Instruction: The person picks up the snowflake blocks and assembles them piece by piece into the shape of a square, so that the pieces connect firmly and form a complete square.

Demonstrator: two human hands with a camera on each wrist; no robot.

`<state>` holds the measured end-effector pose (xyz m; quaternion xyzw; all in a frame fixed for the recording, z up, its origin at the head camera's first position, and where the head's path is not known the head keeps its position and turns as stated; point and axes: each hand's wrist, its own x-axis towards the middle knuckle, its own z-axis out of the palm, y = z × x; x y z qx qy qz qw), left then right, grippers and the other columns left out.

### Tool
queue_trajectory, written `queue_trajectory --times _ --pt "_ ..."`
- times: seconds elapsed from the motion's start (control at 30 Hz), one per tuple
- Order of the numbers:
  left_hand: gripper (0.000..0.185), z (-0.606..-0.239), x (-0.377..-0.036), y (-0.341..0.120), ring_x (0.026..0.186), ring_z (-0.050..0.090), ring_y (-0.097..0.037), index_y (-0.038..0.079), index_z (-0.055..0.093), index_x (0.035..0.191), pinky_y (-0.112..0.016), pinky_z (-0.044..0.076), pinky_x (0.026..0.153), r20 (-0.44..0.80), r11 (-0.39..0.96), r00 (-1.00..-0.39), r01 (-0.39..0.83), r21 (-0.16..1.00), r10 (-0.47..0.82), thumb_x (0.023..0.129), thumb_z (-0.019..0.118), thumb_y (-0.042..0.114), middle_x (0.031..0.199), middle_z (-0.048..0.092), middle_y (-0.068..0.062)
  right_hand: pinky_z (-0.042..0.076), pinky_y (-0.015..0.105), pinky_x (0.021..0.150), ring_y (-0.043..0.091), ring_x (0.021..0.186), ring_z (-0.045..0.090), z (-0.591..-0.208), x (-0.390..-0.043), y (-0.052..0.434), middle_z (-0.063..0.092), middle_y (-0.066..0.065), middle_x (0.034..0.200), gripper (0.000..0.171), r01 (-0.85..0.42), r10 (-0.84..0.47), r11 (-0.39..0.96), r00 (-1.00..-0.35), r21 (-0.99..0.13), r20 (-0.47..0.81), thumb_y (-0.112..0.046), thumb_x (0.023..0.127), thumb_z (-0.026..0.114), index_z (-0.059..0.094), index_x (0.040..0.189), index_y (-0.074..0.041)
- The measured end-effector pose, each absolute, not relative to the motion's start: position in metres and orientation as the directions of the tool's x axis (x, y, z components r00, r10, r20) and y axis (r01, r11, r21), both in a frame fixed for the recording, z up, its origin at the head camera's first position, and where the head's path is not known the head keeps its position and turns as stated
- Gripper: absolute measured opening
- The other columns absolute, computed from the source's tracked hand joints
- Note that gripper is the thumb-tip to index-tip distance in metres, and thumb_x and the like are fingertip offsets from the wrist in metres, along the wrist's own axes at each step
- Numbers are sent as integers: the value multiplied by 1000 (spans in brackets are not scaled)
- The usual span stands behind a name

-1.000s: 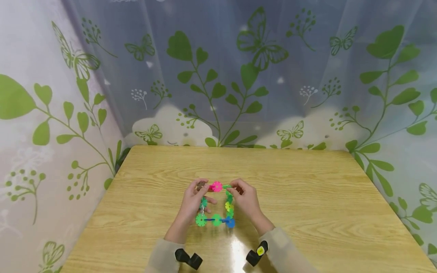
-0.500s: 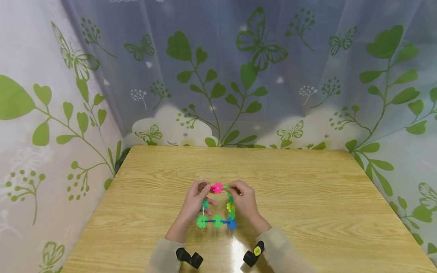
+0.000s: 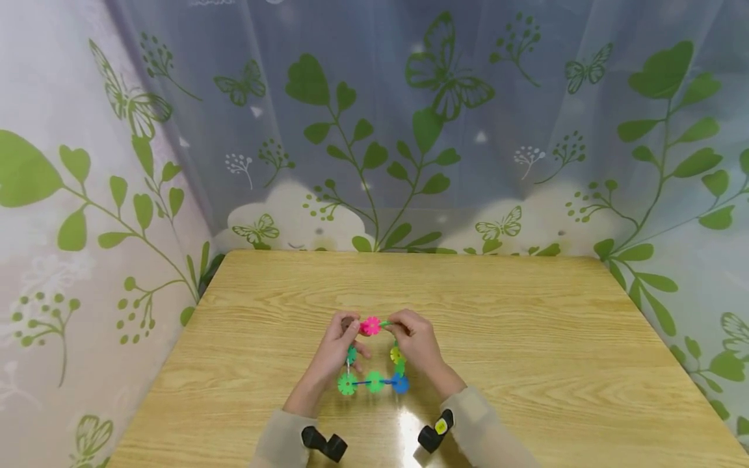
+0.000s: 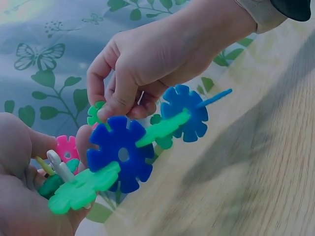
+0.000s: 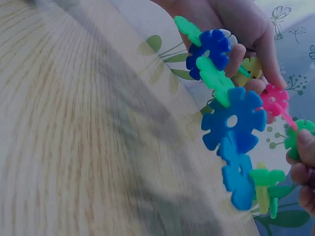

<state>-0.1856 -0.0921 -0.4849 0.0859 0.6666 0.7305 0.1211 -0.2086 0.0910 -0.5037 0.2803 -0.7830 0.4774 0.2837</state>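
Head view: a square frame of snowflake discs is held just above the wooden table, at the near centre. The left hand sits at 9 o'clock of the frame, the right hand at 3 o'clock. Both have curled fingers pinching the top edge either side of the pink disc, which lies at 12 o'clock of the frame. A green disc, a second green disc and a blue disc form the bottom edge at 6 o'clock, nearest the sleeves. Leaf-print curtains enclose the table on three sides.

Left wrist view: the frame of snowflake discs runs from 7 o'clock to 2 o'clock. The left hand fills the lower left corner, its fingers closed about the frame's near end by the pink disc. The right hand reaches in from 1 o'clock and pinches a green piece.

Right wrist view: the frame hangs at 3 o'clock. The left hand grips it from 1 o'clock; fingertips of the right hand grip a green disc at the right edge. Table surface is blurred.
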Motion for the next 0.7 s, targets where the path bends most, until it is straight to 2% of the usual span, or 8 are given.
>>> queue_trajectory --times 0.13,0.23,0.43,0.57,0.7 --pt "34 -469 -180 -91 77 60 -33 -1 28 128 -26 53 47 -56 -83 -949 -86 993 311 103 33 21 124 36 -17 43 17 47 8 58 47 -503 -208 91 63 3 74 12 -719 -189 417 -667 -556 721 8 75 72 65 77 -2" --pt "32 -461 -178 -91 82 59 -39 0 29 128 -28 53 47 -55 -95 -948 -89 992 315 103 32 20 124 35 -18 42 17 46 7 58 47 -503 -208 90 62 2 75 12 -695 -167 430 -689 -576 705 6 75 72 65 79 -3" --pt "36 -466 -180 -94 76 62 -28 -2 28 130 -27 52 47 -29 -145 -952 -77 986 306 103 34 20 121 35 -18 48 26 51 12 68 52 -501 -210 96 63 1 83 16 -674 -176 474 -703 -567 689 -3 77 75 67 89 -7" --pt "35 -469 -183 -96 75 62 -23 -1 29 130 -25 51 46 -47 -172 -953 -102 980 299 103 35 21 121 36 -16 51 33 61 19 77 55 -504 -209 103 64 5 95 21 -594 -138 430 -787 -680 601 -5 80 73 66 100 -7" --pt "36 -474 -188 -98 75 61 -22 -1 28 131 -24 51 45 -60 -202 -954 -124 972 295 103 34 19 121 35 -14 51 34 71 22 86 57 -509 -205 108 62 12 105 21 -415 -49 341 -904 -844 425 -13 88 65 64 109 -7"
